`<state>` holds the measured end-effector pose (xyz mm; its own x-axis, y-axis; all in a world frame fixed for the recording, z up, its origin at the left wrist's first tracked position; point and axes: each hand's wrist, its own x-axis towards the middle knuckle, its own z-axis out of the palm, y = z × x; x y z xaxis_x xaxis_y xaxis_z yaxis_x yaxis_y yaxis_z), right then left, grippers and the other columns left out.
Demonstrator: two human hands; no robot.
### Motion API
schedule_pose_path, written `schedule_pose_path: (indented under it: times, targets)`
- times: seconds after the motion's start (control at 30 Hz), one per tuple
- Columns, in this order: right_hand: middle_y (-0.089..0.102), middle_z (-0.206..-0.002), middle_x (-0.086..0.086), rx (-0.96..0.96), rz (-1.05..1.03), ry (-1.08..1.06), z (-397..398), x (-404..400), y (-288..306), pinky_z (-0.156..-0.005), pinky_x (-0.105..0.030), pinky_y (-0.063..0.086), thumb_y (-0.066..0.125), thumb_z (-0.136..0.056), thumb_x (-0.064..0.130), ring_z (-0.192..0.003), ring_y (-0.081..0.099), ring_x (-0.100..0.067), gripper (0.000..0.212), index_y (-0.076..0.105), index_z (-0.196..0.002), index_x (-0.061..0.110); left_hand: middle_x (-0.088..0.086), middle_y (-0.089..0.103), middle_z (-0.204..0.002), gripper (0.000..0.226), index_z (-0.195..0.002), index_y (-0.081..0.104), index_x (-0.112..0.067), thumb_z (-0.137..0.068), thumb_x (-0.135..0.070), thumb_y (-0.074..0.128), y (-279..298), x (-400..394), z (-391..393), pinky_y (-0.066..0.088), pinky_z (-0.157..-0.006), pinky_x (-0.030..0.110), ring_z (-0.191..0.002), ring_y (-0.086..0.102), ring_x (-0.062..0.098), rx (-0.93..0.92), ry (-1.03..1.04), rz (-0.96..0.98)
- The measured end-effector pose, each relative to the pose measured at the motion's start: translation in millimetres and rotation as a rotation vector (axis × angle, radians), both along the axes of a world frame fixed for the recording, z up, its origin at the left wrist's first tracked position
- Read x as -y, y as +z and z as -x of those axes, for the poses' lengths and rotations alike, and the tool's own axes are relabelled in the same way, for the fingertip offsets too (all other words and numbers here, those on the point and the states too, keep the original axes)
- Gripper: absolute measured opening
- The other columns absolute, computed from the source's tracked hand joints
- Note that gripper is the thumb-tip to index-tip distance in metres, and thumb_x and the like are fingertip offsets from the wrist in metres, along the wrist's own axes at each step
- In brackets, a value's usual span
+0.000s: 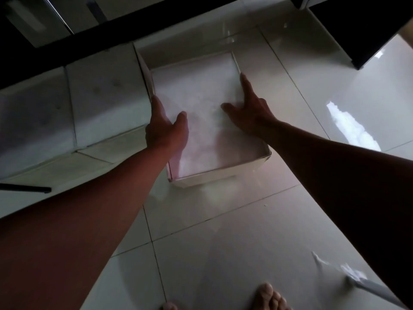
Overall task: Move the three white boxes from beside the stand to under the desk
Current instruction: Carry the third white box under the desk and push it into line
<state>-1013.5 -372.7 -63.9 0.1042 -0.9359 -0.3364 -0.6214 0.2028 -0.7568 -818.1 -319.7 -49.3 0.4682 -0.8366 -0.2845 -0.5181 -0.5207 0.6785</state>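
A white box [201, 90] lies on the tiled floor in the middle of the head view, its far end under the dark desk edge [156, 25]. My left hand [164, 128] holds its left side, thumb on the top. My right hand [250, 108] rests on its right side with the fingers spread along the edge. Two more white boxes stand side by side to the left: one [107, 92] touches the box I hold, the other [33, 121] is further left. Both sit partly under the desk edge.
A dark cabinet or stand [362, 25] rises at the upper right. A thin dark bar [26, 188] lies on the floor at the left. My bare feet [268, 296] show at the bottom, with a white object [366, 285] on the glossy tiles beside them.
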Motion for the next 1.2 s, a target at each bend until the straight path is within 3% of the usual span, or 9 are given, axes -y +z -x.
schedule_pose_path:
  times: [0.37, 0.47, 0.53, 0.67, 0.77, 0.87, 1.0, 1.1, 1.2]
  targets:
    - [0.048, -0.143, -0.018, -0.073, 0.009, 0.069, 8.2, -2.8, -16.6, -0.097, -0.039, 0.045, 0.060, -0.094, 0.043, -0.120, 0.053, -0.041, 0.088, 0.000, -0.158, 0.030, 0.016, 0.037, -0.155, 0.090, -0.158, -0.005, -0.027, -0.095, -0.046, 0.056, -21.3, -6.1, 9.9, 0.039, -0.107, 0.037, -0.133, 0.046, 0.040, 0.074, -0.051, -0.185]
    - [0.048, -0.144, -0.017, -0.096, 0.036, 0.097, 9.0, -6.6, -19.2, -0.099, -0.038, 0.043, 0.060, -0.093, 0.043, -0.123, 0.051, -0.040, 0.091, -0.001, -0.158, 0.025, 0.018, 0.036, -0.155, 0.088, -0.159, 0.001, -0.021, -0.095, -0.044, 0.058, -20.1, -7.6, 9.6, 0.039, -0.109, 0.040, -0.136, 0.043, 0.040, 0.126, -0.080, -0.154]
    - [0.044, -0.147, -0.016, -0.153, 0.086, 0.133, 9.4, -11.1, -20.5, -0.099, -0.041, 0.045, 0.061, -0.091, 0.048, -0.124, 0.050, -0.039, 0.095, -0.002, -0.158, 0.024, 0.020, 0.025, -0.159, 0.090, -0.159, 0.007, -0.023, -0.091, -0.049, 0.060, -16.7, -14.3, 13.5, 0.037, -0.112, 0.044, -0.141, 0.036, 0.040, 0.181, -0.132, -0.129]
    - [0.017, -0.161, -0.010, -0.272, 0.137, 0.245, 16.0, -38.2, -18.6, -0.096, -0.049, 0.048, 0.065, -0.080, 0.065, -0.127, 0.048, -0.042, 0.113, -0.006, -0.157, 0.023, 0.008, -0.019, -0.165, 0.123, -0.157, -0.003, -0.036, -0.063, -0.091, 0.054, -11.3, -45.2, 22.3, 0.019, -0.120, 0.048, -0.153, -0.001, 0.032, 0.284, -0.363, -0.232]
    - [-0.019, -0.163, -0.007, -0.273, 0.063, 0.407, 29.1, -52.9, -12.2, -0.110, -0.044, 0.035, 0.074, -0.062, 0.074, -0.147, 0.020, -0.035, 0.142, -0.016, -0.155, 0.017, 0.012, -0.026, -0.162, 0.147, -0.157, -0.002, -0.025, -0.042, -0.105, 0.043, -15.3, -54.0, 14.2, 0.005, -0.123, 0.052, -0.149, -0.022, 0.036, 0.473, -0.641, -0.211]
    - [-0.032, -0.159, -0.009, -0.272, 0.054, 0.546, 39.0, -52.8, -10.6, -0.114, -0.042, 0.028, 0.079, -0.052, 0.073, -0.150, 0.002, -0.036, 0.156, -0.025, -0.152, 0.013, 0.014, -0.026, -0.162, 0.156, -0.157, -0.007, -0.018, -0.038, -0.107, 0.042, -21.5, -57.0, 2.4, -0.007, -0.121, 0.054, -0.148, -0.029, 0.028, 0.625, -0.899, -0.215]
    - [-0.036, -0.156, -0.013, -0.300, 0.091, 0.640, 43.5, -48.2, -17.5, -0.116, -0.041, 0.023, 0.066, -0.041, 0.089, -0.148, -0.006, -0.040, 0.164, -0.027, -0.150, 0.009, 0.010, -0.022, -0.164, 0.142, -0.158, -0.006, -0.018, -0.054, -0.098, 0.048, -25.5, -55.7, -3.9, -0.008, -0.122, 0.051, -0.151, -0.021, 0.025, 0.652, -0.937, -0.164]
    - [-0.036, -0.157, -0.012, -0.315, 0.114, 0.627, 44.7, -46.4, -18.3, -0.115, -0.038, 0.023, 0.059, -0.037, 0.094, -0.149, -0.001, -0.039, 0.165, -0.023, -0.152, 0.008, 0.012, -0.017, -0.165, 0.135, -0.158, -0.002, -0.017, -0.060, -0.092, 0.054, -24.5, -54.5, -1.7, -0.007, -0.122, 0.049, -0.152, -0.016, 0.026, 0.657, -0.918, -0.128]
    - [-0.031, -0.159, -0.010, -0.356, 0.149, 0.601, 42.0, -43.9, -14.0, -0.115, -0.036, 0.023, 0.073, -0.055, 0.079, -0.149, 0.011, -0.038, 0.146, -0.007, -0.157, 0.011, 0.016, -0.012, -0.165, 0.131, -0.158, 0.001, -0.013, -0.065, -0.083, 0.061, -20.3, -44.5, -1.1, -0.003, -0.124, 0.044, -0.153, -0.011, 0.028, 0.648, -0.913, -0.137]
